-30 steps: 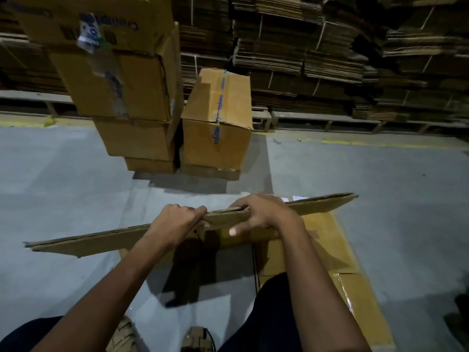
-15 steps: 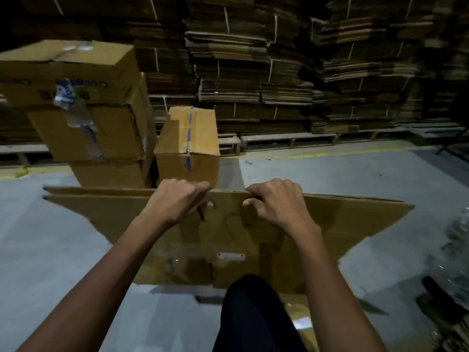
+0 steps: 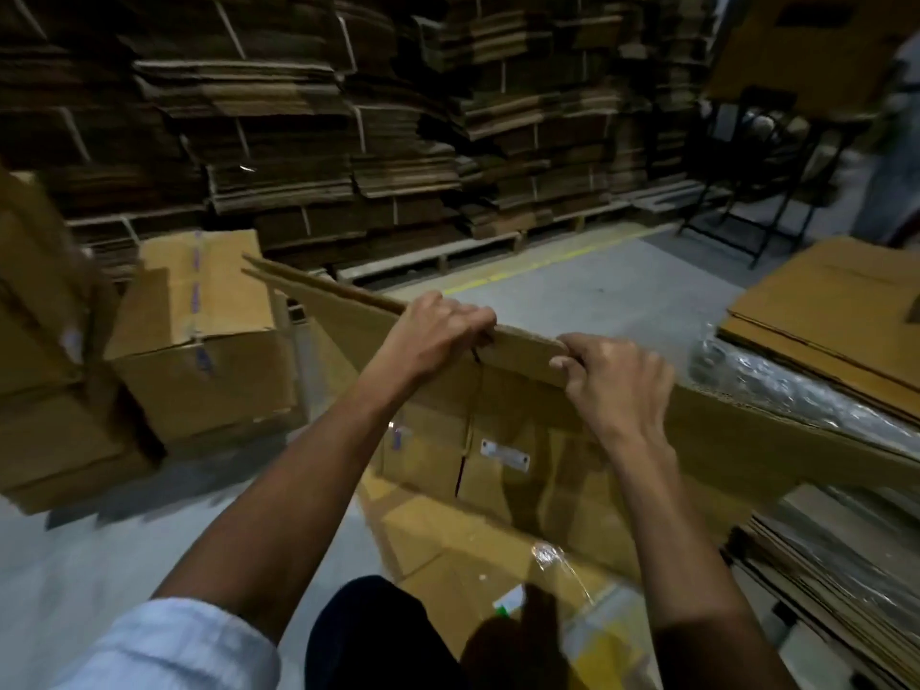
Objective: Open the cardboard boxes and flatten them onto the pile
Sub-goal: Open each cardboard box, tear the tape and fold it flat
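Note:
A large flattened cardboard box stands on edge in front of me, tilted down to the right, a small white label on its face. My left hand and my right hand both grip its top edge, close together. To the right lies the pile of flattened cardboard with clear bubble wrap beneath it. Another flat sheet of cardboard lies on the floor under the held box. Closed taped boxes stand at the left.
Tall stacks of bundled flat cardboard on pallets fill the back wall. A black metal stand and another person's leg are at the far right. Grey concrete floor with a yellow line lies between. My dark knee is below.
The flattened box went from lying nearly flat to upright, then swung right toward the pile. My view turned right, so the closed boxes slid left. Both hands kept their grip.

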Motion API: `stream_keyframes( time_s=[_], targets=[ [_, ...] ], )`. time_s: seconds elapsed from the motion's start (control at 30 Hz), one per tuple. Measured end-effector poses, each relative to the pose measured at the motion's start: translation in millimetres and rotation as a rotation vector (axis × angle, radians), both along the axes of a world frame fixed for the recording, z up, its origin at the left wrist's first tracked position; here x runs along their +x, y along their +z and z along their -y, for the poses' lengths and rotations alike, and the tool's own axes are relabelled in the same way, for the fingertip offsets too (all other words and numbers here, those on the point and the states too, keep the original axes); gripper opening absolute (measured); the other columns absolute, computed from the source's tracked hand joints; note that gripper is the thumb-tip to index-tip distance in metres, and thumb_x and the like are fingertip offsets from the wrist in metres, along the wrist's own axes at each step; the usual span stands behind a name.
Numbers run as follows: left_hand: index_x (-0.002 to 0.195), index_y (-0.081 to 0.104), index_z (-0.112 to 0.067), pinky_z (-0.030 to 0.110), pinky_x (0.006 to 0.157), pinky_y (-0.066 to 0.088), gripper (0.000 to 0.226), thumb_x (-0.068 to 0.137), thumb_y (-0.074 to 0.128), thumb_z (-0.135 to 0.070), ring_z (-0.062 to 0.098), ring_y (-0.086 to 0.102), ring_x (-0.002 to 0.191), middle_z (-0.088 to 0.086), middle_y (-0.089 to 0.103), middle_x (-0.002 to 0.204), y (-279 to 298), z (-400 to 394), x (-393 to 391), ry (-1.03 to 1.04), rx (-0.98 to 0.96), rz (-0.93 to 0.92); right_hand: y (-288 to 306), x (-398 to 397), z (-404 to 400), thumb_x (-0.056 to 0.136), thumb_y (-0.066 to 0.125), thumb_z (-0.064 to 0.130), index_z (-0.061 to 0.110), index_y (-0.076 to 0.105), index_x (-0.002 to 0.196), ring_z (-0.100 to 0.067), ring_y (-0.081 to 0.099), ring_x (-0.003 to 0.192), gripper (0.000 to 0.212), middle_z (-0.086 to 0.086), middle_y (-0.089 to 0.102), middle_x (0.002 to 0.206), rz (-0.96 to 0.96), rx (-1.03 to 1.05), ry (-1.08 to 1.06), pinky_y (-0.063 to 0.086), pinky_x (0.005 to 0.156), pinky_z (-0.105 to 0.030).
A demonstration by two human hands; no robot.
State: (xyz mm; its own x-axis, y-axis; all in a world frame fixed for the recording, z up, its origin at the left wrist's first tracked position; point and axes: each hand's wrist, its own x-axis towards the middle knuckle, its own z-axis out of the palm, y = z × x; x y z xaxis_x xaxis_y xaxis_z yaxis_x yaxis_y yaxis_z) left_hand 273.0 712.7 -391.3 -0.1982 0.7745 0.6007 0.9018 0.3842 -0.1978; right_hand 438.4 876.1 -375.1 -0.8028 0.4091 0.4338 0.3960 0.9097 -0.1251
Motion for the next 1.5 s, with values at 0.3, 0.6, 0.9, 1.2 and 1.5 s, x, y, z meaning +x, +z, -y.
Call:
stream_keyframes(
  time_s=[0.3, 0.6, 0.9, 1.2, 1.5],
  targets=[
    [0.086, 0.066, -0.019, 0.038, 0.075, 0.040, 0.010, 0.083, 0.075, -0.022, 0.023, 0.068, 0.077, 0.004, 0.071, 0.086, -118, 30, -28, 0.048, -0.174, 0.037, -116, -14, 68, 0.099, 0.057, 0.029, 0.032, 0.069, 0.111, -0.027, 0.071, 0.094, 0.018, -0.002, 0.074, 0.098, 0.221, -0.214, -0.086, 0.036, 0.066, -0.030],
    [0.156, 0.024, -0.032, 0.038, 0.104, 0.041, 0.077, 0.092, 0.062, -0.051, 0.019, 0.039, 0.140, -0.004, 0.042, 0.153, -262, 135, -24, 0.577, -0.924, 0.815, -315, -69, 147, 0.093, 0.052, 0.012, 0.028, 0.070, 0.125, -0.032, 0.063, 0.117, 0.041, -0.007, 0.069, 0.124, 0.588, -0.764, 0.125, 0.051, 0.097, -0.035],
    [0.130, 0.064, -0.006, 0.044, 0.098, 0.051, 0.051, 0.092, 0.068, -0.041, 0.033, 0.065, 0.111, 0.019, 0.068, 0.123, -385, 174, -42, 0.846, -0.257, 1.531, -406, -130, 137, 0.095, 0.059, 0.025, 0.023, 0.061, 0.137, -0.031, 0.065, 0.112, 0.042, -0.011, 0.069, 0.123, 0.733, -0.732, 0.301, 0.053, 0.089, -0.034],
    [0.150, 0.031, -0.010, 0.047, 0.077, 0.054, 0.070, 0.098, 0.050, -0.054, 0.035, 0.053, 0.112, 0.016, 0.046, 0.138, -502, 172, -19, 1.136, 0.281, 2.190, -525, -115, 179, 0.086, 0.066, 0.063, 0.026, 0.030, 0.158, -0.041, 0.008, 0.150, 0.089, -0.014, 0.012, 0.164, 1.151, 0.117, 0.859, 0.018, 0.116, -0.060],
    [0.128, 0.055, -0.008, 0.048, 0.086, 0.055, 0.063, 0.100, 0.038, -0.061, 0.034, 0.060, 0.108, 0.016, 0.062, 0.121, -534, 138, -39, 1.129, 0.665, 2.293, -539, -131, 180, 0.093, 0.054, 0.064, 0.021, 0.017, 0.162, -0.048, -0.015, 0.150, 0.090, -0.006, -0.001, 0.168, 1.288, 0.477, 0.930, 0.012, 0.114, -0.074]
  ],
)
